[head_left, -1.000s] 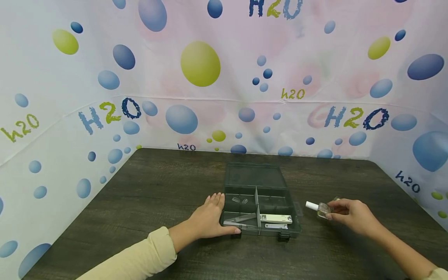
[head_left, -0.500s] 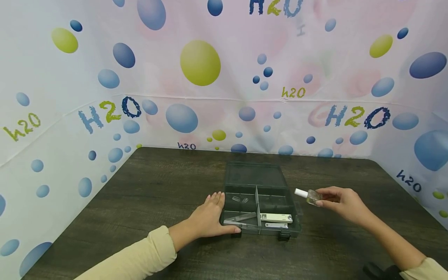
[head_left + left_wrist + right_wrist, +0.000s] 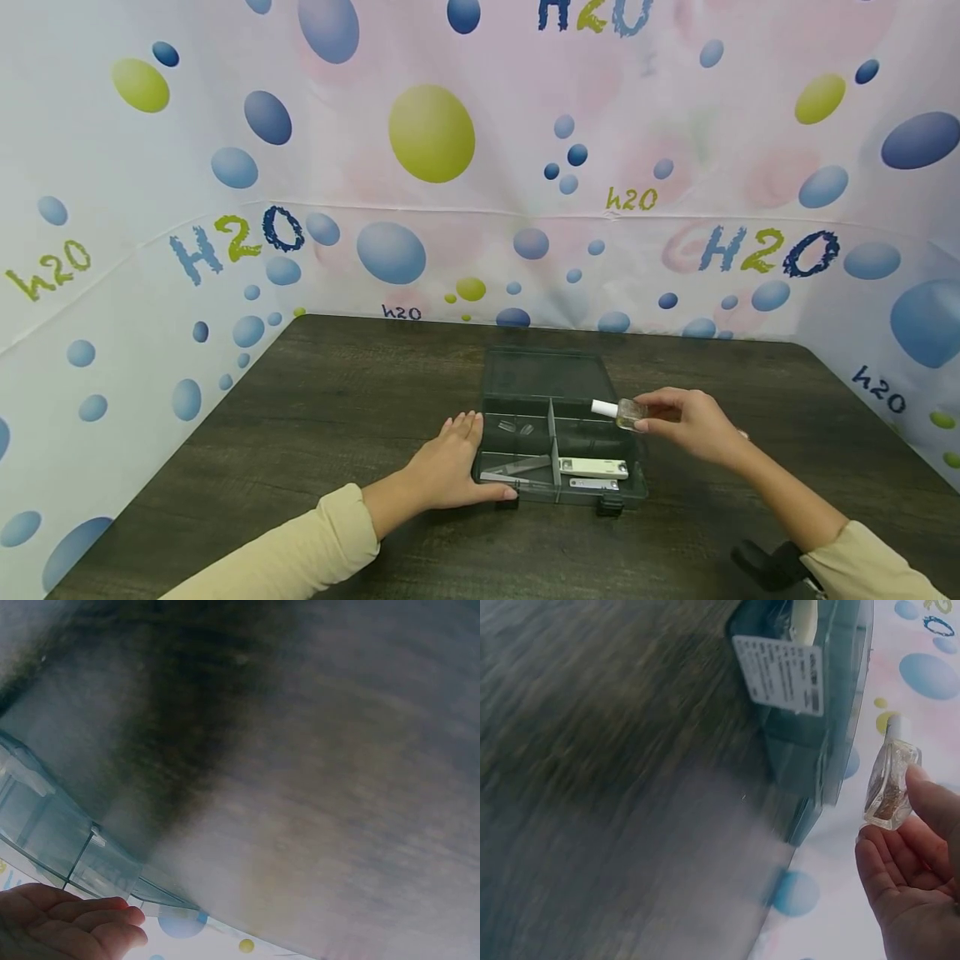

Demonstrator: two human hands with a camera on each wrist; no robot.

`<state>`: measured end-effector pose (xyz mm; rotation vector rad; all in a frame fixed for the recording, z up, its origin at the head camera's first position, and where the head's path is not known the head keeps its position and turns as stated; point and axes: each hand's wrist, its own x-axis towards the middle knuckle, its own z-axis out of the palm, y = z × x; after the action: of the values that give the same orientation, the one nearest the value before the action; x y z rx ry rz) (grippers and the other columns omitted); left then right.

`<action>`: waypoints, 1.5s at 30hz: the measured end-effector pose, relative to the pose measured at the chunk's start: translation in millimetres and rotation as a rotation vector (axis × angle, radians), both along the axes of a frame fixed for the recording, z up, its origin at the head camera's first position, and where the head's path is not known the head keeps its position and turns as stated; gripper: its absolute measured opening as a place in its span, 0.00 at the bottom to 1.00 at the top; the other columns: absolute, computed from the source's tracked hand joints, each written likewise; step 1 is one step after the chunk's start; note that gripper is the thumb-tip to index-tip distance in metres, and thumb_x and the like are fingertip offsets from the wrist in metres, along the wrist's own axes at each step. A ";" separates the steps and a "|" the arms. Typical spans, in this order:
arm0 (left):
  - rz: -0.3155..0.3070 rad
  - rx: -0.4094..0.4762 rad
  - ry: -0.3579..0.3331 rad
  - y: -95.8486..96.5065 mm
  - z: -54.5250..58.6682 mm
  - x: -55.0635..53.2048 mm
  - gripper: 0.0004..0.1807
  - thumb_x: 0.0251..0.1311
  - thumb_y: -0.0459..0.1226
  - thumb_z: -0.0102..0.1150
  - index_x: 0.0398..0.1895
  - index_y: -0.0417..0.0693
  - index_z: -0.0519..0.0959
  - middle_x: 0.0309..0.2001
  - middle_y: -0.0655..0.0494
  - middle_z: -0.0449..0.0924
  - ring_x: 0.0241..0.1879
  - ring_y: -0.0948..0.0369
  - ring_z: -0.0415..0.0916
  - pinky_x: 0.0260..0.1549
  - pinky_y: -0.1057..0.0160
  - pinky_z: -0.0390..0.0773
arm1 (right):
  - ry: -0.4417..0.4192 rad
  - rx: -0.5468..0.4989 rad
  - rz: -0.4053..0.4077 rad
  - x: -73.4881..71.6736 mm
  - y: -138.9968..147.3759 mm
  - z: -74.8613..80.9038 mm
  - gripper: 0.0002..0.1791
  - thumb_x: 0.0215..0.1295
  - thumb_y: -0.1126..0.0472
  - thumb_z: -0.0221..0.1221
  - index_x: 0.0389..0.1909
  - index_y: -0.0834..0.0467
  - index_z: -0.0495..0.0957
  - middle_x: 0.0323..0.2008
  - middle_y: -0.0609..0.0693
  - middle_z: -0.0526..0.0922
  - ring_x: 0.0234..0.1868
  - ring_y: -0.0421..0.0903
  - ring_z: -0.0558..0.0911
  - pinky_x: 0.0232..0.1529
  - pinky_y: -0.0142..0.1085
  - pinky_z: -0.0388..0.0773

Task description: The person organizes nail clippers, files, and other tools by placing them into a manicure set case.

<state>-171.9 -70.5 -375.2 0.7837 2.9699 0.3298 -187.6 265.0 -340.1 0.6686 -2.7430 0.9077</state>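
A clear, smoke-tinted compartment box (image 3: 553, 437) stands on the table with its lid (image 3: 547, 375) folded back. My left hand (image 3: 450, 467) rests against its left side, fingers extended and thumb along the front edge. Between thumb and fingers, my right hand (image 3: 693, 425) pinches a small glass nail polish bottle (image 3: 632, 414), tilted, its white cap pointing left. The bottle is above the back right compartment. A larger nail clipper (image 3: 594, 468) and a smaller one (image 3: 594, 484) lie in the front right compartment. In the right wrist view the bottle (image 3: 891, 784) looks transparent.
Thin flat strips (image 3: 517, 467) lie in the front left compartment, and small clear pieces (image 3: 516, 427) in the back left one. Black latches (image 3: 610, 504) jut from the box front. A printed curtain (image 3: 480, 167) surrounds the dark wooden table (image 3: 360, 375).
My right hand has carried the nail polish bottle leftward and slightly up, from the table's right side to over the box. My left hand has stayed against the box.
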 end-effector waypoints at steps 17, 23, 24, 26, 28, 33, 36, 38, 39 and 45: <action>0.001 0.003 0.004 -0.3 -0.4 0.8 0.58 0.48 0.69 0.53 0.69 0.32 0.52 0.69 0.36 0.53 0.69 0.44 0.53 0.67 0.50 0.57 | 0.026 0.167 0.094 -19.4 -35.9 -10.0 0.16 0.52 0.65 0.65 0.42 0.68 0.80 0.39 0.58 0.82 0.36 0.50 0.81 0.34 0.37 0.79; 0.003 0.005 0.005 -1.2 -1.1 1.0 0.59 0.48 0.69 0.53 0.69 0.32 0.53 0.69 0.36 0.53 0.69 0.44 0.53 0.67 0.50 0.58 | 0.067 0.245 0.107 -28.4 -41.8 -13.0 0.15 0.50 0.65 0.66 0.39 0.67 0.81 0.34 0.53 0.82 0.31 0.44 0.77 0.30 0.34 0.75; 0.003 0.005 0.005 -1.3 -1.3 0.9 0.59 0.48 0.69 0.53 0.69 0.32 0.52 0.69 0.36 0.53 0.69 0.44 0.53 0.67 0.50 0.58 | 0.069 0.253 0.108 -29.8 -42.3 -13.4 0.14 0.50 0.65 0.66 0.38 0.67 0.81 0.33 0.53 0.81 0.31 0.43 0.77 0.29 0.33 0.75; 0.003 0.004 0.007 -1.5 -1.9 0.6 0.59 0.48 0.69 0.52 0.69 0.32 0.53 0.69 0.36 0.53 0.69 0.44 0.53 0.67 0.50 0.58 | 0.072 0.278 0.115 -31.6 -43.6 -13.7 0.13 0.50 0.66 0.67 0.37 0.67 0.81 0.32 0.53 0.81 0.30 0.44 0.77 0.29 0.34 0.75; 0.003 0.004 0.008 -1.7 -2.5 0.5 0.59 0.48 0.69 0.52 0.69 0.32 0.53 0.69 0.36 0.54 0.69 0.44 0.53 0.66 0.50 0.59 | 0.066 0.315 0.119 -32.2 -45.4 -13.7 0.13 0.50 0.67 0.66 0.38 0.67 0.81 0.33 0.54 0.82 0.32 0.47 0.79 0.31 0.36 0.77; 0.007 0.007 0.003 -1.9 -2.6 0.9 0.59 0.48 0.70 0.52 0.69 0.33 0.52 0.69 0.36 0.53 0.70 0.44 0.52 0.67 0.50 0.58 | 0.024 0.391 0.116 -30.8 -51.9 -12.7 0.15 0.50 0.67 0.66 0.39 0.69 0.80 0.37 0.58 0.83 0.40 0.55 0.81 0.39 0.42 0.80; 0.009 0.008 -0.003 -1.5 -2.2 0.7 0.59 0.48 0.70 0.52 0.70 0.33 0.52 0.70 0.36 0.53 0.70 0.45 0.52 0.67 0.50 0.57 | 0.001 0.424 0.098 -29.8 -55.7 -11.7 0.15 0.50 0.67 0.66 0.40 0.69 0.81 0.37 0.59 0.83 0.42 0.56 0.81 0.40 0.42 0.80; 0.009 0.008 -0.004 -1.1 -1.8 0.6 0.59 0.48 0.70 0.52 0.70 0.33 0.51 0.70 0.36 0.53 0.70 0.45 0.52 0.67 0.50 0.57 | -0.008 0.457 0.089 -29.5 -57.8 -10.5 0.15 0.50 0.66 0.66 0.40 0.69 0.81 0.38 0.59 0.84 0.42 0.56 0.81 0.40 0.41 0.80; 0.010 0.007 -0.003 -1.0 -1.5 0.6 0.59 0.48 0.70 0.52 0.70 0.33 0.52 0.70 0.37 0.53 0.70 0.45 0.52 0.67 0.50 0.57 | -0.014 0.471 0.083 -29.5 -58.8 -10.1 0.15 0.50 0.67 0.66 0.40 0.68 0.81 0.38 0.59 0.84 0.42 0.56 0.81 0.40 0.41 0.81; 0.008 0.008 -0.004 -0.5 -0.8 0.3 0.59 0.48 0.70 0.52 0.70 0.33 0.52 0.70 0.36 0.53 0.70 0.45 0.53 0.67 0.51 0.57 | -0.034 0.528 0.086 -30.4 -63.7 -7.2 0.08 0.49 0.68 0.66 0.33 0.65 0.83 0.31 0.54 0.83 0.34 0.49 0.81 0.30 0.34 0.78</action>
<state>-171.5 -71.0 -376.1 0.7706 2.9708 0.3435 -218.0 201.3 -347.3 0.8599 -3.0202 0.1931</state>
